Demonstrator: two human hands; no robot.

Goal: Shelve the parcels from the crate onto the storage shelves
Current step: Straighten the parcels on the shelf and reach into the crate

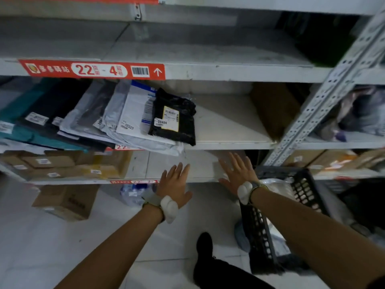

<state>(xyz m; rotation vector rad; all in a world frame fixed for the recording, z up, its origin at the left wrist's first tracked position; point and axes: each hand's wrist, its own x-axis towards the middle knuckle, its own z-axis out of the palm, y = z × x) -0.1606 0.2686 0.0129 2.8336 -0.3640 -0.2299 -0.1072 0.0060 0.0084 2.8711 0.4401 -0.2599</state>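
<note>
Both my hands reach toward the lower shelf (137,181) with fingers spread and nothing in them. My left hand (175,183) hovers at the shelf's front edge. My right hand (237,174) is a little farther right, by a bare white stretch of that shelf. The black plastic crate (304,184) stands on the floor at the right, under my right forearm, with a pale plastic parcel (275,184) showing inside. On the shelf above lies a black parcel (174,117) with a yellow label, leaning on several grey and white mailer bags (125,115).
Cardboard boxes (62,165) fill the left part of the lower shelf. Another box (64,201) and a clear bag (135,192) sit on the tiled floor. A perforated steel upright (325,94) runs diagonally at right. A brown box (275,107) stands beside it. My shoe (205,245) is below.
</note>
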